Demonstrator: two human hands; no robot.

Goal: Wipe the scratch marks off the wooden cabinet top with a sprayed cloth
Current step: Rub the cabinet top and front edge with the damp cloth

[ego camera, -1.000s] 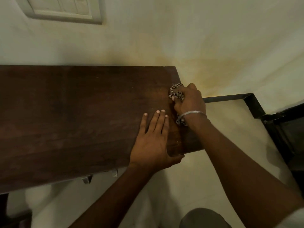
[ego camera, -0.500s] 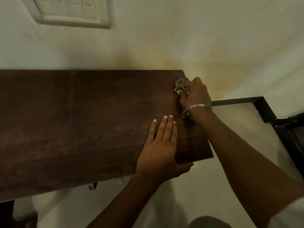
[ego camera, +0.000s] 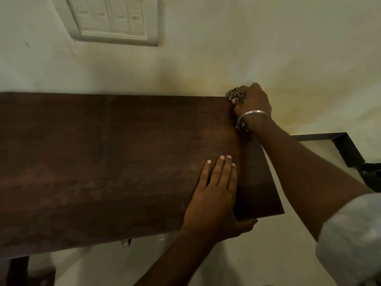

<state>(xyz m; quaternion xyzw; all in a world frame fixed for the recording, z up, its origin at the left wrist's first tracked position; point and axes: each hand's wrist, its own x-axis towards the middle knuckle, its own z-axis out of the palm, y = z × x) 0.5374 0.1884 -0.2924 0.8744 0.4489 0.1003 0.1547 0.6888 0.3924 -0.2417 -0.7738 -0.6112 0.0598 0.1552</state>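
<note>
The dark wooden cabinet top (ego camera: pixel 115 157) runs across the view against a pale wall. My right hand (ego camera: pixel 252 102) is at its far right corner, fist closed on a checked cloth (ego camera: pixel 236 95) pressed to the wood by the wall; a bit of the cloth also shows under my wrist. A metal bangle sits on that wrist. My left hand (ego camera: pixel 214 195) lies flat on the top near its right front edge, fingers together and extended, thumb hooked over the front edge. It holds nothing.
A white switch panel (ego camera: pixel 115 19) is on the wall above the cabinet. A black skirting strip (ego camera: pixel 338 141) runs along the floor to the right, beside a dark object (ego camera: pixel 371 176). Pale floor lies below the cabinet's front edge.
My right hand has slid the cloth away from me along the right edge, up to the back corner at the wall. My left hand stays flat in place.
</note>
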